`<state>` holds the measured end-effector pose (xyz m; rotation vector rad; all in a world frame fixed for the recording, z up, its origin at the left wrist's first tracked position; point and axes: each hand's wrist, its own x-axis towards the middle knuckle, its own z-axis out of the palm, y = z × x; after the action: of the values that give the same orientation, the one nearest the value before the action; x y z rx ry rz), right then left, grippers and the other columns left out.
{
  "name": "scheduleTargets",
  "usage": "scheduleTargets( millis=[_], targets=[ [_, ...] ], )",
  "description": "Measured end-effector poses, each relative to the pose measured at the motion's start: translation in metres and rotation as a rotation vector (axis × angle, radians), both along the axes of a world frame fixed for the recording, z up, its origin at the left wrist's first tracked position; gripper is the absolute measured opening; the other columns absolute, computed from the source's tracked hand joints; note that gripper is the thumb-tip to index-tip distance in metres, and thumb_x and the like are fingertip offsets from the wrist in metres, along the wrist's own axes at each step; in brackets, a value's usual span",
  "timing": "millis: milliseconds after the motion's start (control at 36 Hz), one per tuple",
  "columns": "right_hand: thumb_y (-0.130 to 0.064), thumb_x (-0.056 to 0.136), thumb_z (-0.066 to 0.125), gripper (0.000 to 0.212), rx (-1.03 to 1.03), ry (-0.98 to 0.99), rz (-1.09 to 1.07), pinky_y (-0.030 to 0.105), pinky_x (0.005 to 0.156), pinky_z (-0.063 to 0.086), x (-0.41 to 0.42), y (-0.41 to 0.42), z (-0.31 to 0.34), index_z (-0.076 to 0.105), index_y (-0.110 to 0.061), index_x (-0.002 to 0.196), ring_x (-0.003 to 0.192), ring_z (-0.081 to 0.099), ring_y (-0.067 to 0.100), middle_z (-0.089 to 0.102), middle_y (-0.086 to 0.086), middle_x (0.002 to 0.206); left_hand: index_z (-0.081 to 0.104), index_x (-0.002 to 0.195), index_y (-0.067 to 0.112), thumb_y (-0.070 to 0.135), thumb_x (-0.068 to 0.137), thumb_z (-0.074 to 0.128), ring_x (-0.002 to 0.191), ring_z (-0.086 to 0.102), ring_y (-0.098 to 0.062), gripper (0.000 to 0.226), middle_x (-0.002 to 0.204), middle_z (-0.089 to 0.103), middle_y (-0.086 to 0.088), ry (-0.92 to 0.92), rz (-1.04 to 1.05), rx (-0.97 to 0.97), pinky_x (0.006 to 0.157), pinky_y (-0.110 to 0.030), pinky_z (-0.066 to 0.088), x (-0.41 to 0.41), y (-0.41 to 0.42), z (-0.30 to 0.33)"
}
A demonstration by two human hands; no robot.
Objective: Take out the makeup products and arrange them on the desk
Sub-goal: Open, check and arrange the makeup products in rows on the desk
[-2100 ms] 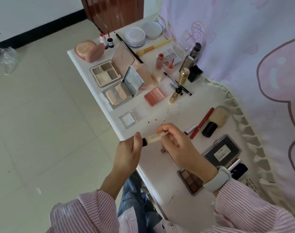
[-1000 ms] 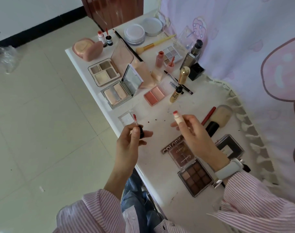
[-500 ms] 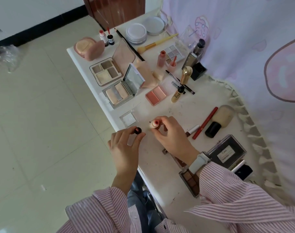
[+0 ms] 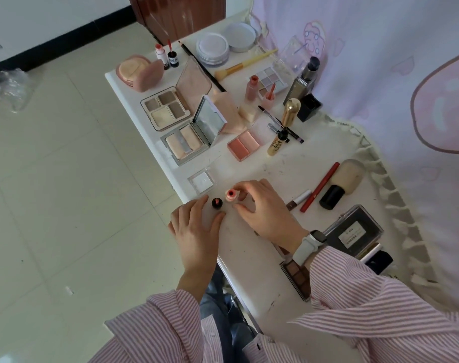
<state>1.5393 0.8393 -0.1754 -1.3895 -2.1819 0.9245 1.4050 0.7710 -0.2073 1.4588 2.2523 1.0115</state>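
Right hand steadies one tube, left hand one cap

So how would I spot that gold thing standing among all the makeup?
Start at the white desk and look to its far side by the pale pink curtain. In front of the black cube-shaped cap stands a shiny gold bullet-shaped tube, upright. It is the only all-gold metallic item with a rounded top.
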Motion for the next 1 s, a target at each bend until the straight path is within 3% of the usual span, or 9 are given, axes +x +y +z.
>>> scheduleTargets(
  millis=[83, 167, 333, 444, 556, 694, 778, 889, 1000],
  targets=[
    [-0.019, 0.087, 0.056, 0.03, 0.01, 0.009, -0.008, 0.021, 0.077, 0.039, 0.012, -0.001, 0.007, 0.057, -0.008, 0.115, 0.089, 0.044, 0.009, 0.058, 0.0, 0.093, 0.06, 0.114, 0.012, 0.045, 0.078, 0.056, 0.104, 0.042, -0.018, 0.05, 0.109, 0.058, -0.009, 0.004, 0.004, -0.039, 0.09, -0.031, 0.03, 0.001, -0.008, -0.002],
    [-0.018, 0.086, 0.045, 0.026, 0.132, -0.027, 0.006, 0.024, 0.074, 0.044, 0.034, -0.001, 0.014, 0.063, -0.004, 0.098, 0.084, 0.054, 0.019, 0.061, 0.004, 0.088, 0.052, 0.118, 0.017, 0.045, 0.08, 0.055, 0.109, 0.042, -0.021, 0.047, 0.116, 0.054, -0.008, 0.014, -0.022, -0.042, 0.093, -0.038, 0.032, 0.003, -0.016, -0.004],
    [-0.025, 0.08, 0.033, 0.039, 0.147, -0.464, 0.111, 0.04, 0.078, 0.04, 0.087, 0.006, 0.023, 0.065, -0.015, 0.099, 0.095, 0.047, 0.021, 0.058, 0.001, 0.098, 0.057, 0.117, 0.009, 0.042, 0.082, 0.052, 0.115, 0.039, -0.022, 0.048, 0.124, 0.052, -0.011, -0.019, -0.046, -0.045, 0.097, -0.042, 0.033, 0.006, -0.025, -0.004],
    [-0.024, 0.08, 0.042, 0.026, 0.246, -0.59, 0.164, 0.041, 0.074, 0.043, 0.101, 0.01, 0.02, 0.064, -0.017, 0.093, 0.094, 0.039, 0.018, 0.059, 0.002, 0.097, 0.056, 0.116, 0.012, 0.043, 0.082, 0.052, 0.117, 0.04, -0.02, 0.046, 0.125, 0.052, -0.009, -0.022, -0.05, -0.057, 0.098, -0.041, 0.03, 0.005, -0.026, -0.003],
    [-0.017, 0.073, 0.072, 0.016, 0.323, -0.605, 0.207, 0.042, 0.073, 0.043, 0.097, 0.016, 0.017, 0.063, -0.016, 0.086, 0.092, 0.04, 0.02, 0.06, 0.002, 0.092, 0.055, 0.116, 0.013, 0.043, 0.082, 0.051, 0.117, 0.041, -0.019, 0.045, 0.125, 0.053, -0.008, -0.027, -0.054, -0.088, 0.099, -0.039, 0.029, 0.004, -0.027, 0.0],
    [-0.01, 0.08, 0.064, 0.011, 0.284, -0.471, 0.179, 0.04, 0.07, 0.042, 0.094, 0.016, 0.029, 0.059, -0.011, 0.089, 0.085, 0.046, 0.022, 0.058, 0.003, 0.089, 0.057, 0.11, 0.011, 0.03, 0.085, 0.049, 0.111, 0.046, -0.017, 0.032, 0.116, 0.056, -0.01, -0.035, -0.042, 0.007, 0.097, -0.037, 0.036, 0.007, -0.033, 0.014],
    [-0.011, 0.089, 0.054, 0.005, 0.044, -0.269, 0.205, 0.03, 0.065, 0.041, 0.091, 0.008, 0.045, 0.056, -0.013, 0.093, 0.073, 0.049, 0.016, 0.052, -0.003, 0.081, 0.056, 0.111, 0.009, 0.028, 0.089, 0.049, 0.107, 0.047, -0.01, 0.03, 0.112, 0.054, -0.008, -0.117, -0.147, 0.1, 0.093, -0.028, 0.043, 0.013, -0.038, 0.031],
    [-0.018, 0.092, 0.052, 0.009, -0.281, -0.09, 0.239, 0.02, 0.061, 0.041, 0.079, -0.01, 0.063, 0.057, -0.026, 0.092, 0.065, 0.048, 0.007, 0.056, -0.009, 0.078, 0.043, 0.127, 0.015, 0.051, 0.092, 0.042, 0.111, 0.051, -0.014, 0.051, 0.123, 0.051, -0.008, -0.136, -0.39, 0.044, 0.093, -0.018, 0.043, 0.027, -0.04, 0.046],
    [-0.02, 0.091, 0.053, 0.008, -0.521, 0.115, 0.138, 0.015, 0.058, 0.047, 0.064, -0.025, 0.069, 0.061, -0.021, 0.093, 0.063, 0.058, 0.002, 0.063, -0.01, 0.075, 0.047, 0.124, 0.018, 0.056, 0.092, 0.036, 0.078, 0.061, -0.009, 0.051, 0.106, 0.058, -0.001, -0.06, -0.483, -0.008, 0.063, -0.022, 0.053, 0.038, -0.036, 0.054]
  ],
)
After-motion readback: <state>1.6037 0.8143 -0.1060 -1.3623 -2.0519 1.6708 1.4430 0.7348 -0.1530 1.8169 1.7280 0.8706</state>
